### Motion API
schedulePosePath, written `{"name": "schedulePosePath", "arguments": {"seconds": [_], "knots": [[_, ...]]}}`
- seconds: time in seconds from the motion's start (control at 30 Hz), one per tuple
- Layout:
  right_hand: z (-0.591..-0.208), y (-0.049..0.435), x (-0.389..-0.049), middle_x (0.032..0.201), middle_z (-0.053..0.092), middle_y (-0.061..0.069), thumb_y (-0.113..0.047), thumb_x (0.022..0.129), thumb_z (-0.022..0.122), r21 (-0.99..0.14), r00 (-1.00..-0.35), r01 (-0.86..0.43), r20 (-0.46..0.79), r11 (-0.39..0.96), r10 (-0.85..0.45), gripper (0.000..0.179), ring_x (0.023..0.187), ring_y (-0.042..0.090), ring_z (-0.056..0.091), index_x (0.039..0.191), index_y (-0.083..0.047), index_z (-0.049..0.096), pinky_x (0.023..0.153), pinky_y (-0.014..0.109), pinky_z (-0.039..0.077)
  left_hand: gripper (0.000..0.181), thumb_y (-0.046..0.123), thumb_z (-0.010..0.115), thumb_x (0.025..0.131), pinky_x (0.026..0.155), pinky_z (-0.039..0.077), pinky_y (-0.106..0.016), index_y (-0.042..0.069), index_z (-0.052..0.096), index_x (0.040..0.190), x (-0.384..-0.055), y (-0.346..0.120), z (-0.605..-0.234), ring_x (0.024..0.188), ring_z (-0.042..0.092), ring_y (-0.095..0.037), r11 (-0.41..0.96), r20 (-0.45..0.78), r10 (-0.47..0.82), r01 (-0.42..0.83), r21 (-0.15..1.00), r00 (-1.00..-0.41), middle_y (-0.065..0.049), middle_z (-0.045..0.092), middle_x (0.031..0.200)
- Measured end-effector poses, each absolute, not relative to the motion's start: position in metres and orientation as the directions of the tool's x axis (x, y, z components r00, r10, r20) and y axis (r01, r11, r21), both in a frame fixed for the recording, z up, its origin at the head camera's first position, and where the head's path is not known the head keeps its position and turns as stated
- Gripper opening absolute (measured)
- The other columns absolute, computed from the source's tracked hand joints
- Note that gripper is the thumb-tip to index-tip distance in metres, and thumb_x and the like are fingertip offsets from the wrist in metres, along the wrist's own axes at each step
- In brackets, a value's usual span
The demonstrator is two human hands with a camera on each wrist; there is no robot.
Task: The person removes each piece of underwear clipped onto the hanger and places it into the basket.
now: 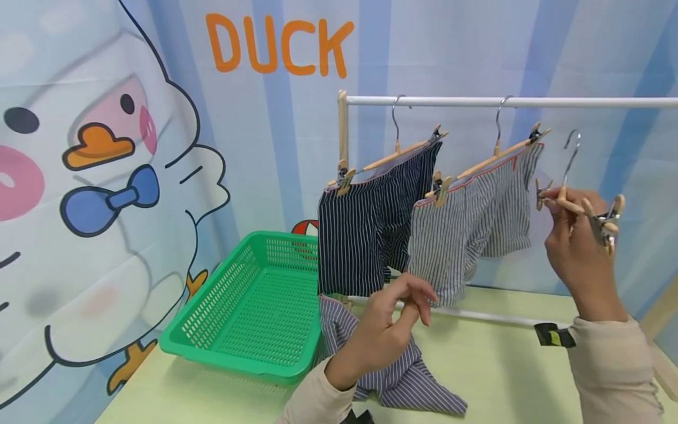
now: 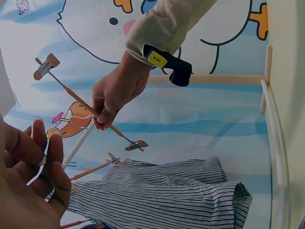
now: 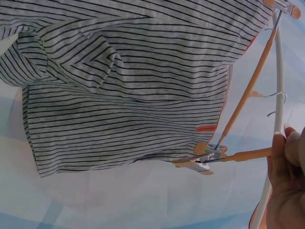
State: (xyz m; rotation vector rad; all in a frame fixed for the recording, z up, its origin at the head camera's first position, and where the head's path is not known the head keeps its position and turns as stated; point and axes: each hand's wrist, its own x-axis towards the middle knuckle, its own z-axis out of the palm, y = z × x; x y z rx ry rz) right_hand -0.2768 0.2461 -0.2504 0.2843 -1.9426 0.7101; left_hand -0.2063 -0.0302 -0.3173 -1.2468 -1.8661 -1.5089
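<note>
My right hand (image 1: 585, 259) pinches the wooden bar of a clip hanger (image 1: 571, 206), whose metal hook points up just below the rail. In the left wrist view that hanger (image 2: 78, 101) carries no garment, and a clip sits at each end. My left hand (image 1: 389, 330) hangs loosely curled with nothing in it, in front of the hanging shorts. Light grey striped shorts (image 1: 445, 247) hang from a clip hanger nearest my right hand. Left of them hang dark striped shorts (image 1: 352, 241). Below my left hand, a purple-grey striped garment (image 1: 402, 383) lies crumpled on the table.
A white rail (image 1: 450, 102) on a wooden post (image 1: 343, 126) bears both clothed hangers. The green basket (image 1: 175, 338) stands on the table at left, beside the crumpled garment. A lower white bar (image 1: 492, 318) runs behind the shorts. A printed duck curtain (image 1: 296, 118) forms the backdrop.
</note>
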Motion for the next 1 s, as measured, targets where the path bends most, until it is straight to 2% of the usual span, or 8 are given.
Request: {"name": "schedulePosePath", "arguments": {"seconds": [0.07, 0.17, 0.27, 0.37, 0.53, 0.7, 0.87, 1.0], "knots": [[-0.248, 0.248, -0.279, 0.109, 0.063, 0.031, -0.011, 0.106, 0.044, -0.294, -0.400, -0.500, 0.913, 0.815, 0.085, 0.030, 0.096, 0.043, 0.057, 0.113, 0.010, 0.064, 0.073, 0.031, 0.032, 0.028, -0.013, 0.041, 0.090, 0.071, 0.052, -0.019, 0.003, 0.059, 0.104, -0.206, -0.030, -0.318, 0.070, 0.059, -0.011, 0.002, 0.779, 0.371, 0.840, 0.543, -0.505, -0.010, 0.060, 0.075], [-0.244, 0.252, -0.281, 0.105, 0.064, 0.033, -0.010, 0.106, 0.045, -0.214, -0.317, -0.505, 0.947, 0.836, 0.051, 0.030, 0.099, 0.049, 0.059, 0.109, 0.013, 0.064, 0.073, 0.042, 0.038, 0.028, -0.013, 0.041, 0.091, 0.071, 0.052, -0.019, 0.003, 0.059, 0.104, -0.206, -0.028, -0.317, 0.070, 0.059, -0.011, 0.001, 0.778, 0.374, 0.839, 0.544, -0.505, -0.010, 0.060, 0.075], [-0.239, 0.255, -0.280, 0.108, 0.063, 0.034, -0.013, 0.107, 0.043, -0.224, -0.335, -0.495, 0.941, 0.839, 0.054, 0.034, 0.102, 0.051, 0.058, 0.110, 0.013, 0.064, 0.074, 0.050, 0.037, 0.027, -0.013, 0.040, 0.091, 0.071, 0.052, -0.019, 0.002, 0.059, 0.104, -0.206, -0.027, -0.317, 0.070, 0.059, -0.011, -0.001, 0.779, 0.377, 0.841, 0.541, -0.500, -0.010, 0.060, 0.076], [-0.234, 0.258, -0.279, 0.110, 0.062, 0.034, -0.016, 0.107, 0.042, -0.256, -0.373, -0.484, 0.926, 0.837, 0.068, 0.036, 0.104, 0.050, 0.057, 0.111, 0.013, 0.064, 0.076, 0.053, 0.038, 0.027, -0.013, 0.041, 0.092, 0.070, 0.052, -0.019, 0.002, 0.059, 0.104, -0.207, -0.026, -0.317, 0.070, 0.059, -0.011, 0.001, 0.780, 0.383, 0.845, 0.536, -0.495, -0.010, 0.060, 0.076], [-0.227, 0.262, -0.281, 0.112, 0.063, 0.032, -0.020, 0.107, 0.043, -0.298, -0.413, -0.478, 0.907, 0.826, 0.088, 0.038, 0.107, 0.049, 0.057, 0.113, 0.011, 0.064, 0.081, 0.049, 0.039, 0.026, -0.011, 0.041, 0.093, 0.071, 0.052, -0.018, 0.003, 0.059, 0.104, -0.209, -0.024, -0.320, 0.069, 0.059, -0.011, 0.026, 0.768, 0.397, 0.843, 0.538, -0.502, -0.009, 0.061, 0.076], [-0.221, 0.265, -0.286, 0.115, 0.061, 0.033, -0.019, 0.107, 0.043, -0.292, -0.431, -0.467, 0.899, 0.834, 0.074, 0.038, 0.105, 0.048, 0.056, 0.115, 0.011, 0.064, 0.076, 0.038, 0.033, 0.024, -0.010, 0.042, 0.094, 0.071, 0.053, -0.018, 0.004, 0.059, 0.105, -0.211, -0.022, -0.322, 0.071, 0.060, -0.006, 0.052, 0.728, 0.433, 0.821, 0.569, -0.532, -0.009, 0.063, 0.078], [-0.214, 0.267, -0.289, 0.114, 0.060, 0.033, -0.021, 0.109, 0.038, -0.276, -0.444, -0.440, 0.894, 0.855, 0.061, 0.042, 0.102, 0.047, 0.054, 0.115, 0.012, 0.062, 0.075, 0.043, 0.033, 0.023, -0.008, 0.042, 0.095, 0.071, 0.052, -0.017, 0.005, 0.058, 0.107, -0.211, -0.021, -0.325, 0.075, 0.058, -0.001, 0.070, 0.663, 0.473, 0.774, 0.629, -0.581, -0.009, 0.063, 0.082], [-0.211, 0.269, -0.291, 0.113, 0.059, 0.033, -0.020, 0.109, 0.037, -0.254, -0.435, -0.441, 0.900, 0.861, 0.043, 0.042, 0.100, 0.048, 0.054, 0.114, 0.013, 0.062, 0.075, 0.045, 0.034, 0.023, -0.007, 0.041, 0.097, 0.072, 0.052, -0.017, 0.005, 0.057, 0.108, -0.212, -0.021, -0.327, 0.077, 0.058, -0.003, 0.070, 0.643, 0.483, 0.759, 0.648, -0.594, -0.009, 0.063, 0.084]]}}
